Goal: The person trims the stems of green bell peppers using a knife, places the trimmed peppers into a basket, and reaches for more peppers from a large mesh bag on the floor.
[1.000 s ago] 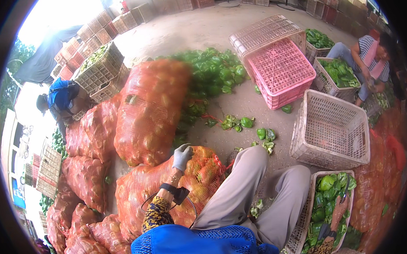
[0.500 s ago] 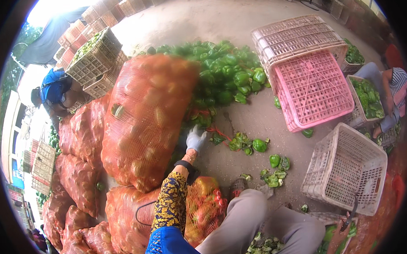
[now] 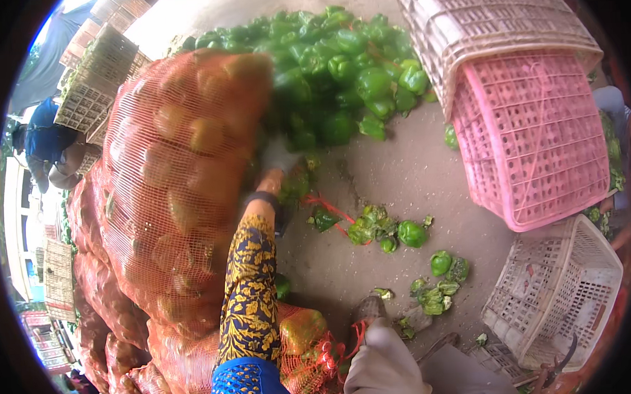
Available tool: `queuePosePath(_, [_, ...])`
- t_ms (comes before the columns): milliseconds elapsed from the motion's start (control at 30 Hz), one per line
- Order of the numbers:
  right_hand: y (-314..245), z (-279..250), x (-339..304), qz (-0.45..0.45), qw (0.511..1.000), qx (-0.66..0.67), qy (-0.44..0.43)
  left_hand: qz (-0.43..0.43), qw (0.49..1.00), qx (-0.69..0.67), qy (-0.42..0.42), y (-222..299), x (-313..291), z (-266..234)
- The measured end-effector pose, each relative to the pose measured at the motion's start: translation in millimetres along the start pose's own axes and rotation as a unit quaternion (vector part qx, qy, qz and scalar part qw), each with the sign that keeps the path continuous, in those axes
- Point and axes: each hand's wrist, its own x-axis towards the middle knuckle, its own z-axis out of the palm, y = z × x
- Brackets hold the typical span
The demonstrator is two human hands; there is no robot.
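hand [image 3: 281, 156] reached further to sack [image 3: 182, 167] – two pink crates [image 3: 536, 141] – one white basket [image 3: 562, 292]

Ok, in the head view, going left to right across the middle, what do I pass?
Person in blue → big orange mesh sack → gloved left hand at the sack's edge → loose green peppers on the ground → pink crate.

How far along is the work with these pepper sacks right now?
Done: several filled red mesh sacks lie stacked at the left. In hand: a gloved hand reaches to the edge of the big upright sack beside the pile of green peppers. Which hand it is cannot be told. Left: that pile and the scattered peppers remain loose, and the white crate looks empty.
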Motion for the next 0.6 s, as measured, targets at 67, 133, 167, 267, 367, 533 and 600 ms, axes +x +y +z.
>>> queuePosePath(67, [-6.1,0.0,0.9,0.009,1.0,-0.017,-0.015,-0.024,0.999,0.022,0.001,5.5,12.1,6.9])
queuePosePath(133, [-17.6,0.3,5.2,0.003,0.999,-0.039,-0.036,-0.041,0.998,0.047,0.003,-0.2,12.9,4.5])
queuePosePath(167, [-26.1,-2.6,2.9,0.004,0.998,-0.054,-0.043,-0.032,0.997,0.064,0.016,4.3,12.5,3.2])
queuePosePath(267, [-54.2,-10.8,0.9,-0.019,0.993,-0.098,-0.07,-0.02,0.993,0.055,-0.1,1.4,11.7,1.7])
queuePosePath(367, [-25.5,-2.9,1.9,0.079,0.99,-0.111,-0.032,0.102,0.973,-0.185,-0.097,-34.4,-40.3,50.4])
queuePosePath(533, [29.3,17.6,-12.3,0.118,0.991,0.059,0.016,0.052,0.955,-0.231,-0.181,16.6,-168.5,95.7])
queuePosePath(600, [85.5,25.8,-16.7,0.049,0.998,0.021,0.027,0.145,0.966,-0.166,-0.133,37.8,-212.8,112.2])
